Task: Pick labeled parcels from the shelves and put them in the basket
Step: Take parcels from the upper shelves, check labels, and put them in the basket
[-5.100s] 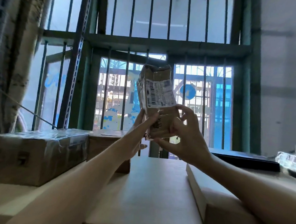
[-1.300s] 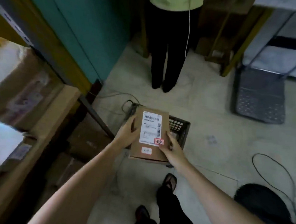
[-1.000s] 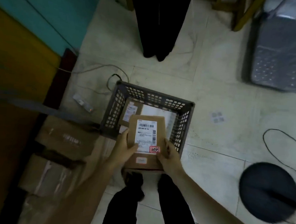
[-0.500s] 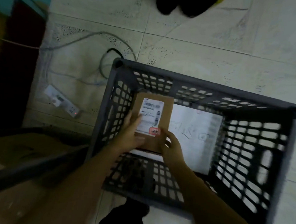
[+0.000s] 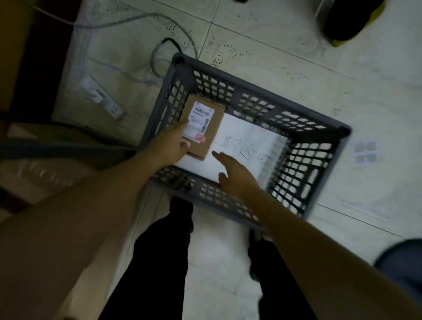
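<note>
The brown parcel point(image 5: 205, 128), with its white label facing up, lies inside the grey basket point(image 5: 329, 152) in the far left corner, just beside a larger white parcel point(image 5: 250, 147) that fills the rest of the basket bottom. The left hand point(image 5: 171, 146) reaches over the near wall of the basket and its fingers touch the near left edge of the brown parcel, though I cannot tell if this grip really closes on it. The right hand point(image 5: 236, 175) is open with spread fingers above the white parcel, holding nothing.
</note>
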The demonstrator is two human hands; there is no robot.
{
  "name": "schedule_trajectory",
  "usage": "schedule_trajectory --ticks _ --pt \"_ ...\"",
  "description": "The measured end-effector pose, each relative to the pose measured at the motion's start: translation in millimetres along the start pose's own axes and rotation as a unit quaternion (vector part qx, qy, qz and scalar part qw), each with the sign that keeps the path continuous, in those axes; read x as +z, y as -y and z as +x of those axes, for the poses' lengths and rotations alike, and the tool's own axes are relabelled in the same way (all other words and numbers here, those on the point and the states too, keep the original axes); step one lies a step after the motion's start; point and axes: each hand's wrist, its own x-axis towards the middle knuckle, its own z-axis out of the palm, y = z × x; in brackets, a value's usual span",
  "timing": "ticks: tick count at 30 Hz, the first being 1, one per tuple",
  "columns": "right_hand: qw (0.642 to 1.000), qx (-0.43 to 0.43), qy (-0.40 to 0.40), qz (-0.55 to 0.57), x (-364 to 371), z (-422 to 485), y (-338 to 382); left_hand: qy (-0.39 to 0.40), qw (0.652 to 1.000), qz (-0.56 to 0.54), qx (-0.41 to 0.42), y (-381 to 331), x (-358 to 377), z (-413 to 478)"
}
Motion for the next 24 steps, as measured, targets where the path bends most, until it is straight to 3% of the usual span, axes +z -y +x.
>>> schedule_trajectory --ticks 5,7,10,14,17,24 --pt "0.976 -0.165 -0.054 -0.134 -84 -150 69 -0.105 0.992 0.041 0.06 -124 -71 -124" --pt "0.945 -0.256 -0.081 -0.188 -122 -210 104 -0.191 0.972 0.119 0.07 -176 -110 -181" --pt "0.871 -0.356 -0.149 -0.305 -175 -297 169 -0.307 0.928 0.196 0.077 -255 -178 -277" --pt "0.789 -0.465 -0.223 -0.333 -221 -406 269 -0.467 0.847 0.236 0.093 -341 -264 -417" --pt "0.729 -0.548 -0.249 -0.326 -234 -484 351 -0.539 0.788 0.286 0.086 -382 -315 -527" --pt "0.617 -0.725 -0.256 -0.17 -179 -640 480 -0.688 0.644 0.334 0.007 -385 -335 -781"
